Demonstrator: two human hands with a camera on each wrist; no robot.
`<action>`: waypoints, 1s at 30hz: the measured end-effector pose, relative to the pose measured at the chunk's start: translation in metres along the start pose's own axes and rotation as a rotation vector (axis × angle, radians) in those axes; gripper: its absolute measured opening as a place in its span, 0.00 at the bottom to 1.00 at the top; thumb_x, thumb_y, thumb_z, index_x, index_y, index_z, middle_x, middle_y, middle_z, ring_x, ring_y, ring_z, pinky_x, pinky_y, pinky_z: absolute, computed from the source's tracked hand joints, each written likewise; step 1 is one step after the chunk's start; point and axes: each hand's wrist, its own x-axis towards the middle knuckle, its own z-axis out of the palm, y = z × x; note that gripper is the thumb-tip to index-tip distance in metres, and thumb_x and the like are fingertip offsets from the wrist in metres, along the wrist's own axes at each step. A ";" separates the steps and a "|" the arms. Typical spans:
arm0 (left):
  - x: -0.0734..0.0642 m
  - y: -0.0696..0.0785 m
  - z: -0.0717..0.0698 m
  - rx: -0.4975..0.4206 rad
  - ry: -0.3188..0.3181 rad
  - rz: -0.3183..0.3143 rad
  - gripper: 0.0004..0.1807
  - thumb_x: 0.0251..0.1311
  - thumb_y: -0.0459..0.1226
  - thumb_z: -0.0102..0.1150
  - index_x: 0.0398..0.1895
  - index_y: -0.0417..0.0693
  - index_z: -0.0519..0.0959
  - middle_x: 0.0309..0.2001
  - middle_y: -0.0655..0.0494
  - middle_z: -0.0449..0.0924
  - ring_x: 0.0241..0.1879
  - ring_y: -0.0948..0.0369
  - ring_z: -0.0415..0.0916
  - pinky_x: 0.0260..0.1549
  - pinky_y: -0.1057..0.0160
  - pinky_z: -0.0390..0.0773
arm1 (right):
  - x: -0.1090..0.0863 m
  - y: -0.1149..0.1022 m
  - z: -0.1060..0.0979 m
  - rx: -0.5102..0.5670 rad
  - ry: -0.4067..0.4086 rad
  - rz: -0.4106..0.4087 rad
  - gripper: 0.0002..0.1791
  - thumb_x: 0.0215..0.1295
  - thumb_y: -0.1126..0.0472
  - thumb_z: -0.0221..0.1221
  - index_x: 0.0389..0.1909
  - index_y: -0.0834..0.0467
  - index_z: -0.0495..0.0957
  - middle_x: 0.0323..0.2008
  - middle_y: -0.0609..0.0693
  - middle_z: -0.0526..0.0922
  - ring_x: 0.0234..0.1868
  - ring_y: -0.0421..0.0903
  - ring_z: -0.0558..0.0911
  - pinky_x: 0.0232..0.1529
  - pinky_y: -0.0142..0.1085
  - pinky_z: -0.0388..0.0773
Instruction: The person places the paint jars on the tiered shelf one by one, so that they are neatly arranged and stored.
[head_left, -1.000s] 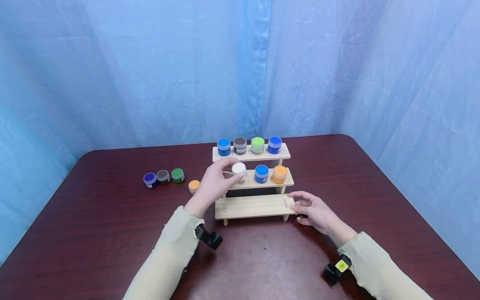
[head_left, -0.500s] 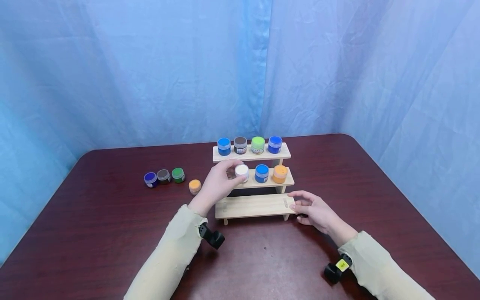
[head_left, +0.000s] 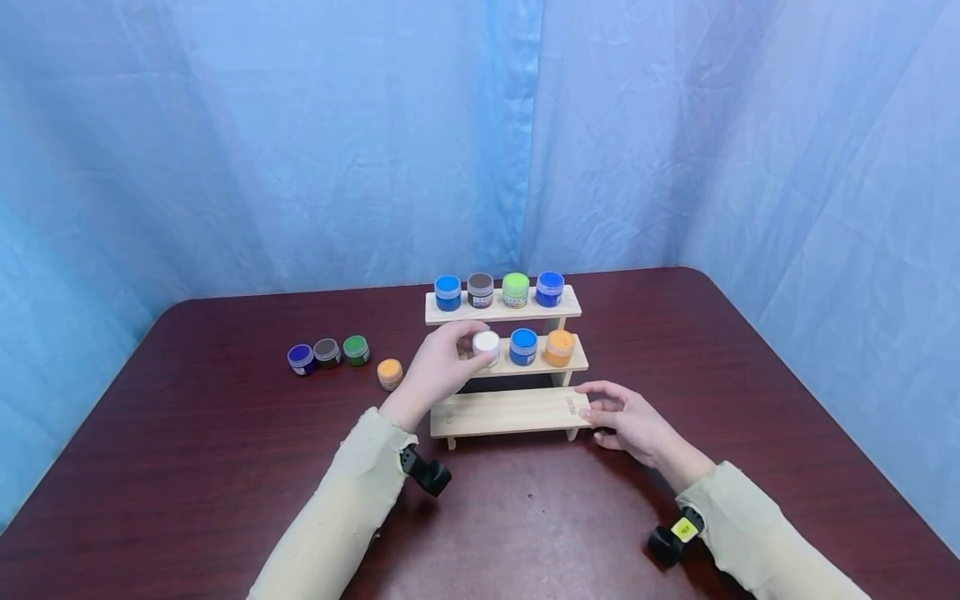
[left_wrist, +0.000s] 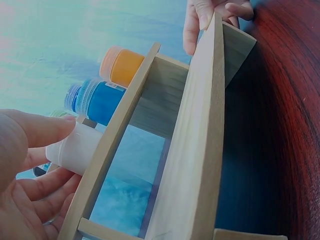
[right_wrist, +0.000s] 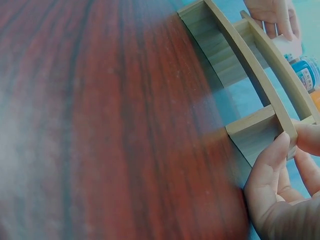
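Note:
Between its thumb and fingers, my left hand holds a white paint jar at the middle step of a three-step wooden rack. In the left wrist view the white jar appears to stand on that step. A blue paint jar and an orange paint jar are to its right. My right hand grips the right end of the lowest step; in the right wrist view the thumb presses the board's edge. The lowest step bears no jar.
The top step carries a light blue jar, a brown jar, a light green jar and a dark blue jar. On the table left of the rack are an orange jar, a green jar and two dark jars.
My left hand has shifted slightly to the right along the middle step with the white paint jar, closer to the blue one. The right hand has stayed on the rack's end.

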 end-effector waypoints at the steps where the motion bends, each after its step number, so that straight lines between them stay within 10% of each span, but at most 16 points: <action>1: 0.000 0.000 0.000 0.000 -0.003 -0.002 0.20 0.57 0.37 0.65 0.53 0.44 0.77 0.48 0.50 0.79 0.42 0.56 0.76 0.45 0.58 0.78 | 0.000 0.000 0.000 0.000 0.000 0.000 0.20 0.64 0.66 0.57 0.57 0.58 0.69 0.33 0.45 0.76 0.31 0.39 0.76 0.27 0.29 0.76; 30: -0.002 -0.001 -0.005 -0.012 -0.009 -0.032 0.26 0.55 0.38 0.67 0.58 0.44 0.75 0.52 0.50 0.78 0.47 0.57 0.78 0.50 0.57 0.78 | -0.002 0.001 -0.001 0.010 -0.014 -0.020 0.16 0.64 0.67 0.58 0.52 0.53 0.72 0.32 0.44 0.77 0.29 0.38 0.75 0.27 0.27 0.76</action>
